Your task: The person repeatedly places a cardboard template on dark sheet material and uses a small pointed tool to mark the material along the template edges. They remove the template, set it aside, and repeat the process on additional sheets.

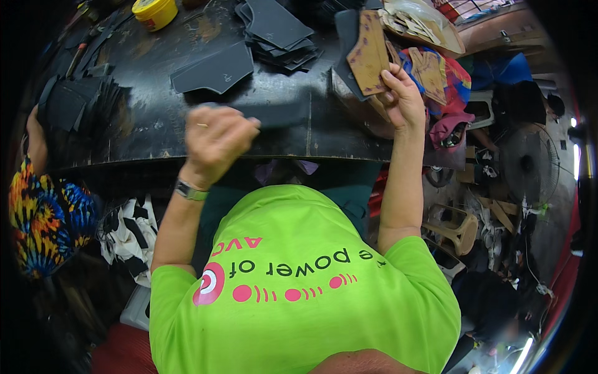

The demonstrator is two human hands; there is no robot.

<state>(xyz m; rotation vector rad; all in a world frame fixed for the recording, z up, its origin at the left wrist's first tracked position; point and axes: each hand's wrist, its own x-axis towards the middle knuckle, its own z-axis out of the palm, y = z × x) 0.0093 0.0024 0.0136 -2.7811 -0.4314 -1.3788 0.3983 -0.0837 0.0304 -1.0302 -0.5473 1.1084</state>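
Observation:
My right hand point(402, 93) is raised over the table's right part, thumb and fingers pinching a tan, stained pattern piece point(367, 56). A dark grey cut sheet point(346, 37) shows behind it, apparently in the same grip. Near the front edge, my left hand point(218, 140) is curled closed, with a watch on its wrist. Beside its fingertips a dark flat piece point(277, 115) is smeared by motion; the fingers hide whether they hold it. Just beyond lie dark cut sheets point(215, 68) with a light mark.
On the black table point(149, 134) are a stack of dark sheets point(277, 31), another pile point(78, 103) at left, and a yellow tub point(154, 14). A box of pale offcuts point(423, 25) stands far right. Another person's arm point(36, 140) reaches in at left. A fan point(528, 163) stands right.

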